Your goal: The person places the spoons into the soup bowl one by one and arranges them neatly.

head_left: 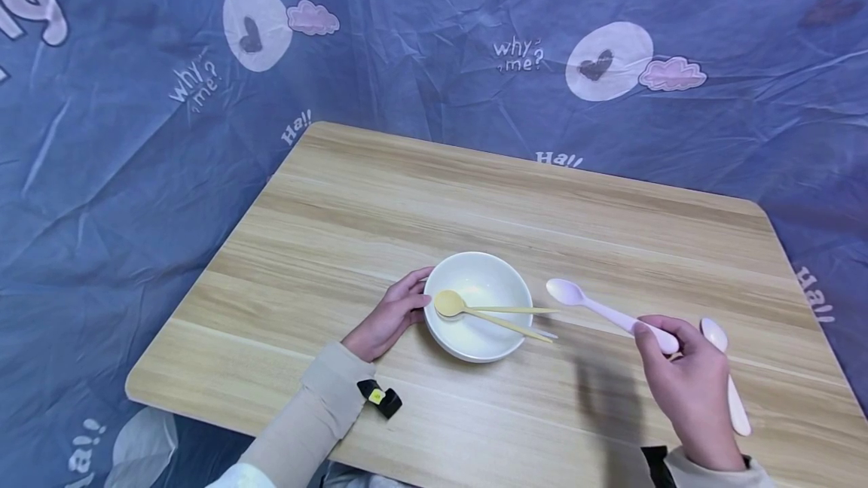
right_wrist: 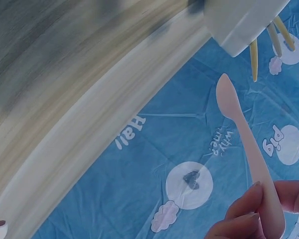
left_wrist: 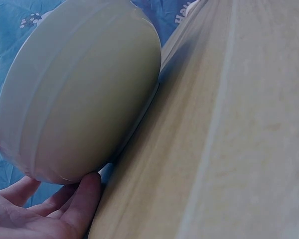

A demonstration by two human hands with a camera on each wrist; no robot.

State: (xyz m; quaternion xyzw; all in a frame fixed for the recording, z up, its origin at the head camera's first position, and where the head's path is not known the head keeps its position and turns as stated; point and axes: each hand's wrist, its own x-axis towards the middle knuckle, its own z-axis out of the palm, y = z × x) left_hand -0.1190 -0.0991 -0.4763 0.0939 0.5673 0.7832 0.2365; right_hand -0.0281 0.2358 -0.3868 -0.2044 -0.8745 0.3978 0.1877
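while our left hand (head_left: 389, 316) grips the bowl (head_left: 495, 277), our right hand (head_left: 686, 375) pinches the purple spoon (head_left: 597, 308), likely light and stiff, best held by its handle (head_left: 613, 316).

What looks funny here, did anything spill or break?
Nothing stands out: I see no spills or cracks. The yellow spoon sticks out over the rim of the bowl, and a white spoon lies on the table near the right hand, but that looks ordinary.
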